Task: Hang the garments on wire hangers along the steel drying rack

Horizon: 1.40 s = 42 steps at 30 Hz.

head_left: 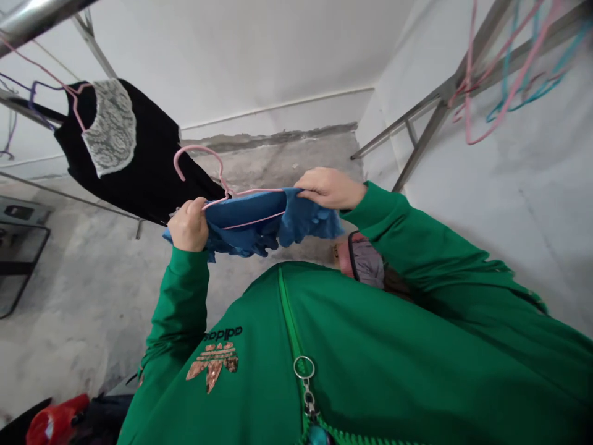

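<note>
A blue garment with ruffled edges hangs on a pink hanger in front of my chest. The hanger's hook points up and to the left, and its lower bar shows across the garment's opening. My left hand is closed around the garment and hanger at the left shoulder. At the right shoulder, my right hand pinches the blue cloth over the hanger's end. Just beyond my left hand hangs a black top with a white lace collar, on another pink hanger.
A metal rail crosses the upper left, with a purple hanger near the black top. Pink and teal hangers hang from a metal frame at upper right. Red cloth lies at lower left. A dark-framed stand is at far left.
</note>
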Motion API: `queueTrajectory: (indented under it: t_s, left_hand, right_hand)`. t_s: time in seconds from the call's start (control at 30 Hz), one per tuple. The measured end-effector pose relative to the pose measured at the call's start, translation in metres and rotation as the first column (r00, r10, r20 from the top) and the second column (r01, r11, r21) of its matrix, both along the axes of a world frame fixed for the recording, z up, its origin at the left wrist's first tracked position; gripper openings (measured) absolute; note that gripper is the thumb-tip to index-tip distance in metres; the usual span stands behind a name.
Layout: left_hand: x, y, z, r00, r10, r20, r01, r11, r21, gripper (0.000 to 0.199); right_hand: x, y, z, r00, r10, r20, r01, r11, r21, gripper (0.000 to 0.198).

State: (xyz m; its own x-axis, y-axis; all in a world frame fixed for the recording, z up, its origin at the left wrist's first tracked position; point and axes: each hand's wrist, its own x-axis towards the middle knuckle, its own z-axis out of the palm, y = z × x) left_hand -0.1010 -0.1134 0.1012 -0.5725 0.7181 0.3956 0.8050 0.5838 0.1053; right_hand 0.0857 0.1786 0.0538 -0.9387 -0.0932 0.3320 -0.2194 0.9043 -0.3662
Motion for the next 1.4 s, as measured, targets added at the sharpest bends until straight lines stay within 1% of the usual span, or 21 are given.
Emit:
queueTrajectory:
  t_s: [0.1,0.17,0.23,0.33,0.4,0.47,0.53,0.67,0.7,0.77,0.83,0.87,0.9,0.97,1.03,1.07,1.13,1.2,1.27,1.33,1.4]
  left_hand:
    - [-0.006,0.0,0.001,0.989,-0.112,0.093,0.112,0.994,0.004,0.033]
    - [-0.014,-0.002,0.001,0.962,-0.197,0.186,0.201,0.979,-0.003,0.034]
    - [-0.026,-0.007,0.0,0.932,-0.241,0.27,0.262,0.964,-0.043,0.033]
    - [-0.044,-0.021,-0.005,0.918,-0.19,0.348,0.242,0.964,-0.113,0.035]
    - [-0.054,-0.031,-0.01,0.914,-0.14,0.381,0.197,0.974,-0.114,0.032]
    - [-0.06,-0.04,-0.015,0.898,-0.123,0.421,0.165,0.984,-0.063,0.027]
    - [-0.062,-0.045,-0.019,0.858,-0.129,0.498,0.133,0.991,0.027,0.026]
    - [-0.062,-0.048,-0.019,0.713,-0.205,0.67,0.049,0.969,0.244,0.032]
    - [-0.061,-0.047,-0.018,0.704,-0.226,0.673,0.012,0.952,0.307,0.032]
    - [-0.057,-0.045,-0.02,0.747,-0.222,0.627,-0.112,0.887,0.448,0.028]
    - [-0.048,-0.041,-0.027,0.804,-0.136,0.579,-0.269,0.784,0.559,0.022]
    - [-0.042,-0.039,-0.031,0.812,-0.087,0.577,-0.331,0.746,0.578,0.023]
    - [-0.034,-0.036,-0.037,0.804,-0.051,0.593,-0.374,0.732,0.569,0.026]
    - [-0.019,-0.029,-0.05,0.758,-0.039,0.651,-0.41,0.748,0.522,0.033]
    - [-0.006,-0.02,-0.06,0.702,-0.108,0.704,-0.41,0.747,0.524,0.039]
    - [-0.003,-0.015,-0.063,0.67,-0.163,0.724,-0.422,0.719,0.552,0.041]
    - [-0.002,-0.009,-0.06,0.6,-0.298,0.742,-0.472,0.617,0.63,0.043]
    - [-0.009,-0.009,-0.048,0.547,-0.418,0.725,-0.526,0.503,0.686,0.039]
    - [-0.019,-0.015,-0.033,0.528,-0.477,0.702,-0.551,0.437,0.711,0.031]
    - [-0.03,-0.025,-0.022,0.504,-0.48,0.718,-0.555,0.456,0.695,0.023]
    - [-0.037,-0.035,-0.019,0.466,-0.453,0.76,-0.548,0.526,0.65,0.023]
  right_hand:
    - [0.003,-0.011,0.007,0.992,-0.095,-0.087,0.099,0.994,0.043,0.035]
    - [0.006,-0.015,0.013,0.965,-0.182,-0.188,0.189,0.982,0.02,0.037]
    - [0.01,-0.015,0.019,0.932,-0.248,-0.263,0.255,0.967,-0.009,0.037]
    - [0.017,-0.01,0.026,0.903,-0.304,-0.303,0.307,0.951,-0.039,0.036]
    - [0.021,-0.007,0.028,0.899,-0.315,-0.304,0.315,0.948,-0.052,0.033]
    - [0.024,-0.006,0.028,0.898,-0.319,-0.303,0.314,0.947,-0.067,0.033]
    - [0.026,-0.006,0.028,0.899,-0.325,-0.295,0.314,0.946,-0.084,0.034]
    - [0.028,-0.006,0.029,0.884,-0.317,-0.345,0.297,0.948,-0.11,0.03]
    - [0.029,-0.006,0.029,0.876,-0.303,-0.376,0.283,0.953,-0.11,0.028]
    - [0.032,-0.006,0.029,0.856,-0.282,-0.433,0.262,0.959,-0.106,0.025]
    - [0.035,-0.008,0.028,0.837,-0.297,-0.459,0.277,0.954,-0.112,0.024]
    - [0.037,-0.008,0.027,0.828,-0.316,-0.463,0.294,0.948,-0.121,0.024]
    - [0.038,-0.009,0.026,0.819,-0.338,-0.464,0.314,0.94,-0.13,0.025]
    - [0.04,-0.01,0.022,0.802,-0.367,-0.471,0.346,0.929,-0.135,0.026]
    - [0.042,-0.01,0.019,0.786,-0.375,-0.492,0.359,0.924,-0.13,0.026]
    - [0.042,-0.01,0.018,0.78,-0.378,-0.498,0.364,0.922,-0.131,0.025]
    - [0.043,-0.009,0.017,0.775,-0.394,-0.494,0.372,0.916,-0.146,0.026]
    - [0.044,-0.009,0.016,0.773,-0.419,-0.475,0.385,0.906,-0.173,0.027]
    - [0.045,-0.008,0.014,0.766,-0.436,-0.472,0.39,0.899,-0.197,0.028]
    - [0.047,-0.009,0.013,0.761,-0.444,-0.473,0.388,0.896,-0.216,0.027]
    - [0.047,-0.01,0.012,0.764,-0.442,-0.469,0.384,0.897,-0.219,0.026]
